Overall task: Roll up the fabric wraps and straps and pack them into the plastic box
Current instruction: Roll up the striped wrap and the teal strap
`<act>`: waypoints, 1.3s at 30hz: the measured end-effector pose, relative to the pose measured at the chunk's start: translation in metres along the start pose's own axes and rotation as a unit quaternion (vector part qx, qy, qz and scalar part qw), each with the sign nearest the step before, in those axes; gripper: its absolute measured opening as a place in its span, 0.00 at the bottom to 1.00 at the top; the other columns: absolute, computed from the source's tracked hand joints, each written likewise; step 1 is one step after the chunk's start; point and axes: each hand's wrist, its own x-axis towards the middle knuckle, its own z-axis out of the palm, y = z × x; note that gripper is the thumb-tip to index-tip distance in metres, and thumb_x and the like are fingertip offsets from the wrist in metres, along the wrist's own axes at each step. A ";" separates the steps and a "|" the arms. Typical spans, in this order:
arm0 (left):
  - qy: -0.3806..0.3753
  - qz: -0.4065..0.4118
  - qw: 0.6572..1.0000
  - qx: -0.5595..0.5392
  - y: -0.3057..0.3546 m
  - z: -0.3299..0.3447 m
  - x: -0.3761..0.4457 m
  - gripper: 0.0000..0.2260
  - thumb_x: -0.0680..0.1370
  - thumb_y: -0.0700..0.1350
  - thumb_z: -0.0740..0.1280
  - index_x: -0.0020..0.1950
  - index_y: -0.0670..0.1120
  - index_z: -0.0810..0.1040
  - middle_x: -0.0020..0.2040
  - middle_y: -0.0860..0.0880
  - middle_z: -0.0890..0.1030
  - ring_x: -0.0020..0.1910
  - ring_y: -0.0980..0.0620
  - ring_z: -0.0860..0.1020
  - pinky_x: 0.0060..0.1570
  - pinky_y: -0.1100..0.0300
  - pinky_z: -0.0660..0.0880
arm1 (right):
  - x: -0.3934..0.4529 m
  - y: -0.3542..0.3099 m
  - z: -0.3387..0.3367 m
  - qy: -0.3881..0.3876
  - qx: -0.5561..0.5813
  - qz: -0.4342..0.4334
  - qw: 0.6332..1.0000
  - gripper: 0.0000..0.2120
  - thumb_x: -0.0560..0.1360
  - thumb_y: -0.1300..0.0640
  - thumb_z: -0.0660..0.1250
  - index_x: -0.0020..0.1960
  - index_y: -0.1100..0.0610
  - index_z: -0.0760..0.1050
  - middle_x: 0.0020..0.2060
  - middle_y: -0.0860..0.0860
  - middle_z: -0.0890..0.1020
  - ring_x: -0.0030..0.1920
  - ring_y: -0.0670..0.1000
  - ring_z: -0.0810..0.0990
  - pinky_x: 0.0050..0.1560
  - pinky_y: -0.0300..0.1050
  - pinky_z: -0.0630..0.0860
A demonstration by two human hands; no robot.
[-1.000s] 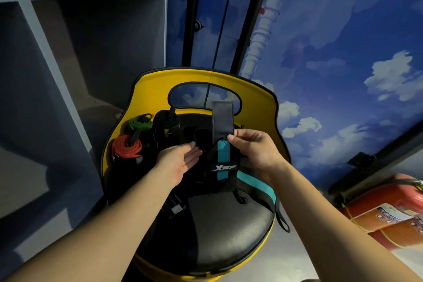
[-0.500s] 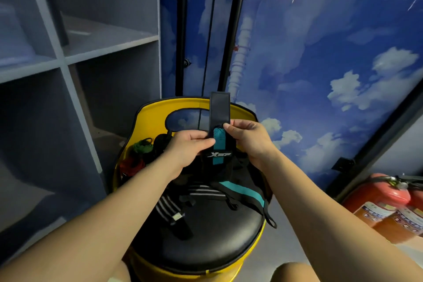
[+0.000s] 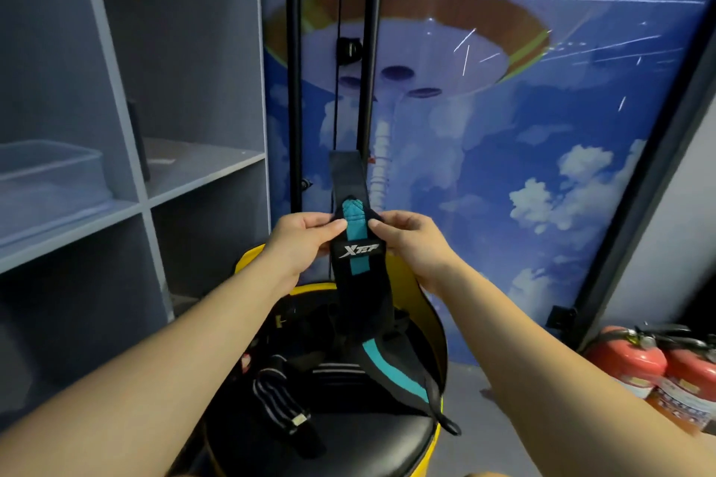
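A black fabric wrap (image 3: 358,263) with a teal stripe and a white logo hangs upright in front of me. My left hand (image 3: 300,244) pinches its left edge and my right hand (image 3: 410,244) pinches its right edge, just above the logo. Its black tab sticks up above my fingers and its tail trails down onto the black seat (image 3: 348,441) of a yellow chair (image 3: 434,321). A black strap with white stripes (image 3: 277,399) lies on the seat. A clear plastic box (image 3: 50,178) stands on a shelf at the left.
Grey shelving (image 3: 128,205) fills the left side. A blue sky mural wall (image 3: 503,128) with black vertical poles stands behind the chair. Two red fire extinguishers (image 3: 658,364) sit on the floor at the lower right.
My left hand came off the seat and took hold of the wrap. Both hands lifted the wrap higher. My view tilted upward, bringing the shelf with the plastic box into view.
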 end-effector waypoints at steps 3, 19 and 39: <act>-0.005 0.014 1.000 -0.005 0.027 0.000 -0.007 0.09 0.76 0.41 0.74 0.56 0.42 0.84 0.48 0.45 0.87 0.45 0.49 0.86 0.41 0.63 0.81 | -0.004 -0.022 -0.002 0.011 -0.034 -0.042 0.998 0.04 0.79 0.60 0.70 0.52 0.59 0.83 0.44 0.53 0.87 0.46 0.51 0.86 0.47 0.43 0.81; -0.094 -0.002 0.994 -0.053 0.076 -0.033 -0.065 0.12 0.80 0.44 0.68 0.60 0.39 0.81 0.53 0.36 0.84 0.47 0.42 0.83 0.41 0.55 0.81 | -0.053 -0.071 0.029 -0.003 0.011 -0.082 0.997 0.09 0.79 0.58 0.70 0.50 0.65 0.81 0.45 0.61 0.86 0.40 0.51 0.85 0.37 0.40 0.79; 0.029 -0.160 0.985 -0.047 -0.116 -0.073 -0.030 0.09 0.76 0.39 0.74 0.54 0.47 0.80 0.48 0.46 0.86 0.47 0.48 0.85 0.44 0.57 0.80 | -0.013 0.116 0.077 -0.027 -0.090 0.093 0.991 0.07 0.77 0.58 0.74 0.50 0.61 0.85 0.40 0.50 0.86 0.37 0.42 0.82 0.36 0.33 0.75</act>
